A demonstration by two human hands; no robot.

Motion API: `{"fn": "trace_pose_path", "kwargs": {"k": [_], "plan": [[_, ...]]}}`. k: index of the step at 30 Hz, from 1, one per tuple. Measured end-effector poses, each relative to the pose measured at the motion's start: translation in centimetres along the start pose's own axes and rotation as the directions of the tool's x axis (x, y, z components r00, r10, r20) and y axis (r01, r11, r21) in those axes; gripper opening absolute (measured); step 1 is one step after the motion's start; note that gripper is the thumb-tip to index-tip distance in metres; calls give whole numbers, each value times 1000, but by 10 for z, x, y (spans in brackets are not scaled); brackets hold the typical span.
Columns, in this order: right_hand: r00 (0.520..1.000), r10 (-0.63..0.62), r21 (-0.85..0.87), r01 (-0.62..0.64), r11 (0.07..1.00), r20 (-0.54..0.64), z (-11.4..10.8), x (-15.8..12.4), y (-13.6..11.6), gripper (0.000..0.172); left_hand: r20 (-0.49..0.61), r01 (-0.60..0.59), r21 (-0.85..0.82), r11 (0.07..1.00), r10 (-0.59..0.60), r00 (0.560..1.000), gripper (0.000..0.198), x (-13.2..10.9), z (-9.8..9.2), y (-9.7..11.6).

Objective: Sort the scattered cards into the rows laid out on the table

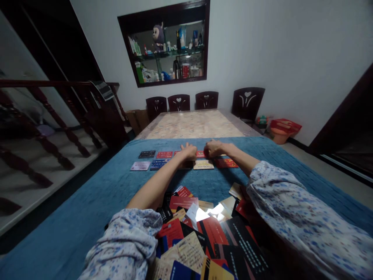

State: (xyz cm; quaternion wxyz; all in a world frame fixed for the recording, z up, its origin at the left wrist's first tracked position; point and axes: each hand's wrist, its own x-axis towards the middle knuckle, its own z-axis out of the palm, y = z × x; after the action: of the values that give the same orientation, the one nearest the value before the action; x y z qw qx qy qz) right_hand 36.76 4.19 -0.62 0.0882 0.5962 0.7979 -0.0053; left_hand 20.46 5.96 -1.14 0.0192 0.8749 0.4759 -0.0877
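Note:
My left hand [190, 151] reaches over the far row of bank-style cards, some of its fingers stretched apart. Partly behind it lies a red card [176, 153]. Another red card [200, 154] shows between my two hands. At that card's right edge is my right hand [214, 148], fingers curled inward; whatever they pinch is hidden. A black card [147, 154] and a red card [164, 154] lie left in the same row. The nearer row has a pale lilac card [140, 166], a blue card [160, 164], a cream card [203, 165] and a red-orange card [226, 163].
A loose heap of mixed cards [212, 229] lies close to me between my forearms. The blue cloth [96, 206] covers the near table; patterned tabletop [192, 123] shows beyond. Several dark chairs [248, 102] stand around the far end. A wooden railing [55, 136] runs along the left.

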Motion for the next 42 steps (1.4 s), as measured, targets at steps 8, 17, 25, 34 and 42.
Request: {"fn": "trace_pose_path", "kwargs": {"k": [8,17,25,34,42], "plan": [[1000,12,-62,-11,998,15,-8,-8,-9,32,-28,-33,49,998,34,999,40,-7,-3,1],[997,-10,-73,4,997,-82,0,-5,0,40,-154,-134,74,988,144,977,36,-22,-7,-5],[945,-158,-68,145,987,-285,-11,-15,3,31,-390,-235,31,972,228,892,30,-49,-10,-28],[894,-230,-93,210,973,-384,-28,-37,-37,23,-496,-208,34,977,197,846,25,-100,-8,-52],[863,-275,-65,274,960,-424,-35,-50,-82,22,-547,-211,5,977,179,817,22,-144,6,-71]]}}
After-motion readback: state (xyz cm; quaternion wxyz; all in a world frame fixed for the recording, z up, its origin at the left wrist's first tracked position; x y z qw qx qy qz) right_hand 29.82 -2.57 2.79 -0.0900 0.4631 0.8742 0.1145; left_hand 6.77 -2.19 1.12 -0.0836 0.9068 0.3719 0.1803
